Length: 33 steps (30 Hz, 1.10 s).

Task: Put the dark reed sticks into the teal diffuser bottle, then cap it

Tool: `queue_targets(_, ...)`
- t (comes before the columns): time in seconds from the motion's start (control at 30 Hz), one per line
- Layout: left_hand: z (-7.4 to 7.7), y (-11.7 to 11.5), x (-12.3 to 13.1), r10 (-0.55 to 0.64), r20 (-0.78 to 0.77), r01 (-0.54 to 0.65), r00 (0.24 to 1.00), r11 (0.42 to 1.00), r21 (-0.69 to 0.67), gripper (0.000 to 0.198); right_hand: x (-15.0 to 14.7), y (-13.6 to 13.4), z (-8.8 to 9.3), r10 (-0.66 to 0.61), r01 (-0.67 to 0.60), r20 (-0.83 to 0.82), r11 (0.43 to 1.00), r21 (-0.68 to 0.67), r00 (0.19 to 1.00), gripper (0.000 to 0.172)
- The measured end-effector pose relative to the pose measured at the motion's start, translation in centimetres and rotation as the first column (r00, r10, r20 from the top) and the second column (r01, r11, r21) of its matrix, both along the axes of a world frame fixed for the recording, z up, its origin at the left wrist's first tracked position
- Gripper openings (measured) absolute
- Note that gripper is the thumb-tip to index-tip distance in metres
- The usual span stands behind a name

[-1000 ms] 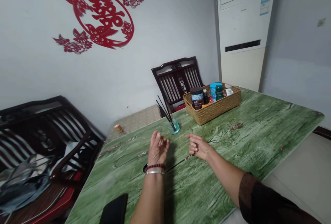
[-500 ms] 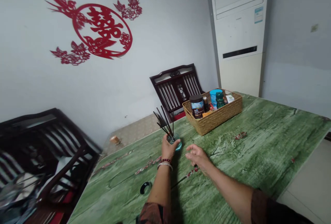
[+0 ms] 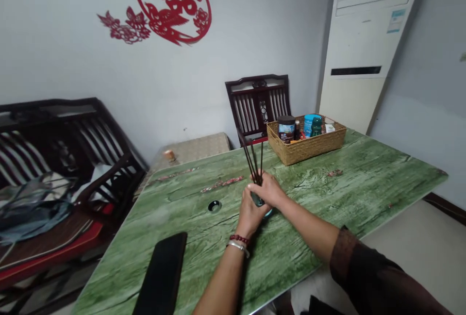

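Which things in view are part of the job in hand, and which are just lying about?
In use:
glass jar
dark sticks standing in it
left hand and right hand, both at the jar

Lying about:
filled wicker basket
black phone-like slab
black ring-shaped object

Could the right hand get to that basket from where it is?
Probably yes: only bare tabletop seems to lie between the right hand and the open-topped basket. The hand is at the black sticks and glass jar, though, and would likely have to leave them first.
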<state>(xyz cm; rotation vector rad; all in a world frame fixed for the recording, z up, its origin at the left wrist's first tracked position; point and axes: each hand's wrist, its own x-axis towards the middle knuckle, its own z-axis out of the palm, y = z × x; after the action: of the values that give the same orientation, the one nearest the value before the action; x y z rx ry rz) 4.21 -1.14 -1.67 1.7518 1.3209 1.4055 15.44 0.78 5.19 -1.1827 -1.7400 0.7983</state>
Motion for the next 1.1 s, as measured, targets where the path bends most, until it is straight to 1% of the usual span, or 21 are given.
queue_targets(0.03,0.0,-0.2,0.0,-0.019,0.025,0.019,0.999,1.000,-0.001,0.071,-0.1,-0.1,0.0,-0.014,0.014,0.015,1.000,0.006,1.000,0.018)
queue_targets(0.07,0.0,-0.3,0.0,-0.042,0.043,0.042,0.998,0.999,-0.008,0.075,-0.1,-0.1,-0.1,-0.021,0.021,0.015,1.000,0.011,1.000,0.016)
queue_targets(0.17,0.3,-0.4,-0.4,-0.097,0.051,0.100,0.994,0.994,-0.042,0.078,0.0,-0.3,0.0,-0.007,0.010,-0.080,0.999,0.044,0.997,0.033)
queue_targets(0.23,0.5,-0.4,-0.7,-0.113,0.031,0.114,0.993,0.993,-0.039,0.078,0.0,-0.4,0.7,0.021,-0.004,-0.186,0.996,0.094,0.982,0.043)
queue_targets(0.33,0.6,-0.5,-0.8,-0.127,-0.014,0.126,0.992,0.991,-0.049,0.077,0.1,-0.4,3.0,0.072,-0.026,-0.353,0.991,0.133,0.933,0.054)
queue_targets(0.43,0.6,-0.5,-0.8,-0.105,-0.042,0.102,0.994,0.992,-0.070,0.074,1.1,-0.6,6.1,0.116,-0.038,-0.489,0.985,0.168,0.865,0.052)
queue_targets(0.5,0.6,-0.5,-0.8,-0.094,-0.046,0.091,0.994,0.993,-0.073,0.073,2.7,-0.7,7.6,0.117,-0.011,-0.478,0.976,0.219,0.870,0.048)
queue_targets(0.53,0.6,-0.5,-0.8,-0.093,-0.046,0.089,0.995,0.993,-0.073,0.073,3.8,-0.8,8.0,0.096,0.010,-0.416,0.969,0.245,0.904,0.044)
queue_targets(0.57,0.6,-0.4,-0.8,-0.094,-0.046,0.091,0.994,0.993,-0.073,0.073,5.0,-0.8,8.1,0.050,0.036,-0.306,0.963,0.267,0.951,0.041)
queue_targets(0.6,0.6,-0.4,-0.8,-0.094,-0.046,0.090,0.994,0.993,-0.074,0.073,6.4,-0.8,7.7,-0.022,0.062,-0.145,0.957,0.282,0.989,0.036)
queue_targets(0.63,0.6,-0.3,-0.8,-0.093,-0.047,0.090,0.994,0.993,-0.075,0.073,7.8,-0.8,7.0,-0.108,0.087,0.058,0.954,0.286,0.992,0.031)
queue_targets(0.67,0.7,-0.2,-0.9,-0.092,-0.047,0.088,0.995,0.993,-0.077,0.073,9.1,-0.7,6.0,-0.192,0.112,0.282,0.955,0.276,0.940,0.026)
queue_targets(0.7,0.7,-0.2,-0.9,-0.088,-0.045,0.084,0.995,0.993,-0.077,0.073,10.5,-0.6,4.8,-0.244,0.144,0.491,0.962,0.234,0.836,0.023)
queue_targets(0.73,0.7,-0.1,-0.9,-0.084,-0.037,0.081,0.996,0.994,-0.077,0.073,11.7,-0.5,3.4,-0.256,0.192,0.667,0.967,0.170,0.699,0.023)
queue_targets(0.77,0.7,0.0,-0.9,-0.078,-0.022,0.076,0.997,0.994,-0.077,0.073,12.8,-0.3,1.9,-0.237,0.257,0.794,0.961,0.106,0.560,0.024)
queue_targets(0.83,0.6,0.0,-0.8,-0.066,0.010,0.066,0.998,0.994,-0.083,0.073,14.5,0.0,-0.6,-0.237,0.331,0.846,0.940,0.076,0.478,0.021)
queue_targets(0.9,0.6,-0.1,-0.8,-0.070,0.015,0.071,0.997,0.992,-0.101,0.074,15.6,0.3,-2.4,-0.264,0.389,0.853,0.918,0.079,0.451,0.022)
queue_targets(0.97,0.8,-0.3,-0.9,-0.106,-0.004,0.105,0.994,0.988,-0.115,0.077,16.2,0.6,-3.4,-0.299,0.435,0.851,0.895,0.094,0.432,0.027)
queue_targets(1.03,1.4,-0.5,-1.6,-0.148,-0.013,0.146,0.989,0.984,-0.100,0.075,16.5,0.9,-4.0,-0.328,0.465,0.843,0.879,0.107,0.426,0.031)
queue_targets(1.07,1.8,-0.5,-2.1,-0.147,-0.018,0.146,0.989,0.987,-0.070,0.072,16.7,1.0,-4.2,-0.339,0.472,0.838,0.874,0.114,0.427,0.033)
queue_targets(1.1,2.3,-0.5,-2.8,-0.117,-0.034,0.116,0.993,0.993,-0.027,0.067,16.8,1.1,-4.3,-0.349,0.473,0.835,0.873,0.124,0.426,0.034)
